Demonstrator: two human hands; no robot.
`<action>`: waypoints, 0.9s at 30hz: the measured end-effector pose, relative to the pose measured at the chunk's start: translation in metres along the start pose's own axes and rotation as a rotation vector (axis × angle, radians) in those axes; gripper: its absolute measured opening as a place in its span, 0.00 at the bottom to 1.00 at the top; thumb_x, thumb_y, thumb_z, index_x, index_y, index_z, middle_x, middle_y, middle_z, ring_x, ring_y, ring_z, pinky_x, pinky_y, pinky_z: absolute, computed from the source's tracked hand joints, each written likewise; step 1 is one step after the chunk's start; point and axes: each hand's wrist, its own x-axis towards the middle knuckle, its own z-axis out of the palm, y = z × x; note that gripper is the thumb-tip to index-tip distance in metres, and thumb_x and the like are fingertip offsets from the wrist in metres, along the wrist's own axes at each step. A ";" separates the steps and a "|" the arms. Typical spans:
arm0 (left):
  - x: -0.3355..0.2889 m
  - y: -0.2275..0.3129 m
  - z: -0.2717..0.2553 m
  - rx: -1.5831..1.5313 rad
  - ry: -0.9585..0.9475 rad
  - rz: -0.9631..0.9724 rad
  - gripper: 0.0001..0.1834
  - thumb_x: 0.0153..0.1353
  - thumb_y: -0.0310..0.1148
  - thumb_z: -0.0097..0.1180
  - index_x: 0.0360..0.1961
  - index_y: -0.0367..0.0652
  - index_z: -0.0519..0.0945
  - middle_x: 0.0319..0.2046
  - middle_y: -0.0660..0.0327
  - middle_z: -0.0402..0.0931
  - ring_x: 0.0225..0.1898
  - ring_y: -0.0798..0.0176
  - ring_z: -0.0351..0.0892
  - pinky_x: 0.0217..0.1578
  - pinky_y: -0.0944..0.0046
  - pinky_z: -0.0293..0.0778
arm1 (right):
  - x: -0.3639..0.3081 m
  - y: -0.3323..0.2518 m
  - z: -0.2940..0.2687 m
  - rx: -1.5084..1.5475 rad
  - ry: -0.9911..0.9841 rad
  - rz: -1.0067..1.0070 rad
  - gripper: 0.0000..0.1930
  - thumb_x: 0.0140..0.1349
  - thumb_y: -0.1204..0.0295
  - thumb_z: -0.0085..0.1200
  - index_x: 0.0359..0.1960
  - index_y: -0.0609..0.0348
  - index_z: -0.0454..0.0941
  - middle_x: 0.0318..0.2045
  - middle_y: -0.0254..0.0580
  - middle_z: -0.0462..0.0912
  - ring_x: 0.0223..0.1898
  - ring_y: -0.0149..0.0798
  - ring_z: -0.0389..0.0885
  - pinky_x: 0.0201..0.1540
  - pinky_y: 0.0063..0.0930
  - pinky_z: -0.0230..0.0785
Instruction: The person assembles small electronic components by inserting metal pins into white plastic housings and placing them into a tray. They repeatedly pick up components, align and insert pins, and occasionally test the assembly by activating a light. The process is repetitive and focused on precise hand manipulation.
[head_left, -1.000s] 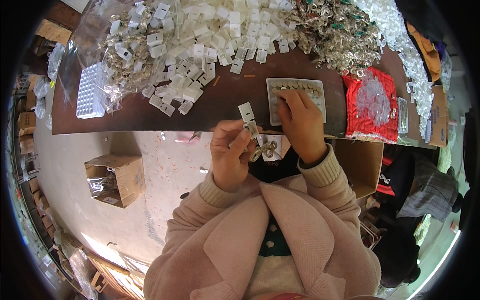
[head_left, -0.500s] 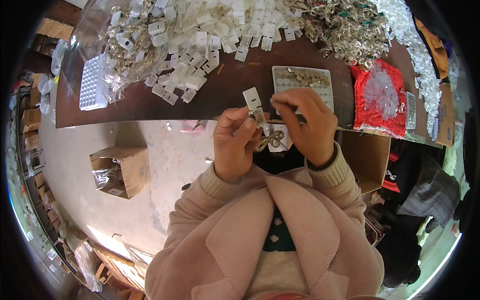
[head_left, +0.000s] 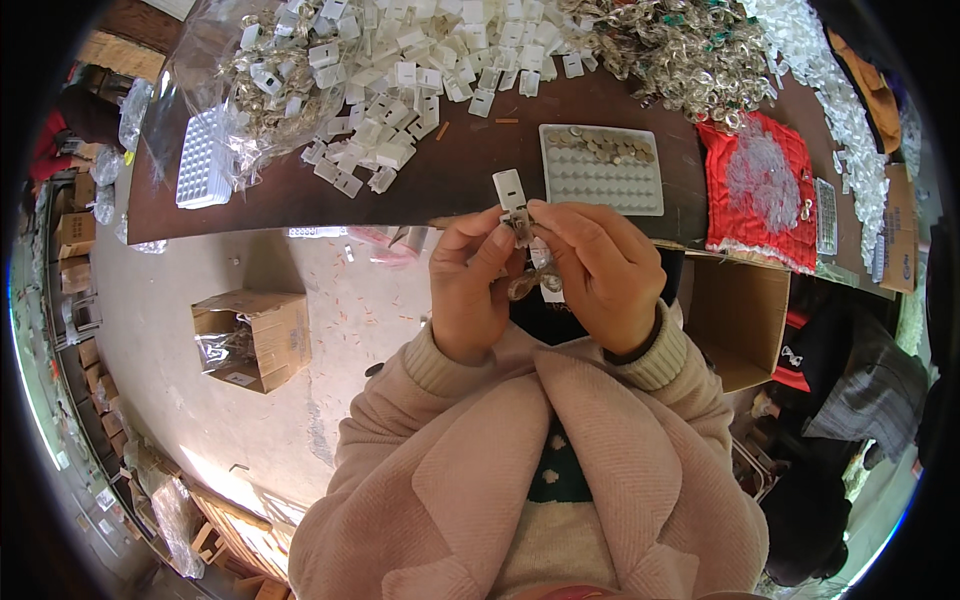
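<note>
In front of my chest, my left hand [head_left: 470, 285] is closed on a small white plastic battery case [head_left: 510, 190]. Its lid stands folded open, pointing away from me. Below the case dangles a looped coil of thin wire [head_left: 522, 286], like a string light. The thumb and forefinger of my right hand [head_left: 612, 275] are pinched against the case's right side; any small part between them is hidden. Just beyond my hands, a white dimpled tray [head_left: 600, 190] lies on the table, with small round button cells [head_left: 610, 148] in its far rows.
Many white cases [head_left: 420, 60] are heaped at the back of the brown table [head_left: 470, 150], between bundles of coiled wire [head_left: 690, 55] and a clear bag. Stacked trays [head_left: 203, 160] lie left, a red cloth [head_left: 760, 190] right. Cardboard boxes [head_left: 265, 335] stand below.
My right hand has moved left and down from the tray's near edge to the case, bringing its pinched fingertips against it. My left hand still holds the case in about the same spot.
</note>
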 end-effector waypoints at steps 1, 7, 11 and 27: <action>-0.001 0.000 0.000 -0.005 -0.010 -0.012 0.10 0.66 0.24 0.58 0.49 0.43 0.79 0.34 0.65 0.79 0.28 0.74 0.72 0.24 0.76 0.67 | 0.000 0.001 0.001 -0.017 0.042 -0.053 0.17 0.48 0.81 0.60 0.43 0.60 0.83 0.34 0.41 0.84 0.32 0.43 0.84 0.36 0.31 0.77; -0.001 -0.001 0.000 -0.011 -0.001 -0.100 0.10 0.67 0.26 0.57 0.48 0.43 0.79 0.33 0.66 0.79 0.29 0.75 0.72 0.24 0.75 0.66 | -0.002 0.009 0.003 -0.006 0.042 -0.117 0.18 0.48 0.80 0.60 0.44 0.59 0.83 0.34 0.39 0.86 0.32 0.42 0.85 0.36 0.31 0.77; 0.002 0.000 -0.002 -0.064 -0.014 -0.157 0.09 0.68 0.26 0.57 0.48 0.43 0.80 0.34 0.67 0.79 0.29 0.74 0.72 0.24 0.75 0.66 | -0.004 0.010 0.004 -0.083 -0.030 -0.195 0.20 0.48 0.79 0.60 0.47 0.61 0.81 0.39 0.40 0.86 0.36 0.41 0.86 0.38 0.32 0.78; 0.018 0.001 -0.001 -0.105 0.089 -0.103 0.07 0.69 0.30 0.56 0.47 0.49 0.77 0.42 0.57 0.83 0.29 0.75 0.70 0.26 0.78 0.64 | 0.024 0.039 0.008 -0.227 -0.020 0.121 0.14 0.59 0.81 0.60 0.46 0.58 0.84 0.37 0.43 0.84 0.34 0.45 0.83 0.37 0.33 0.75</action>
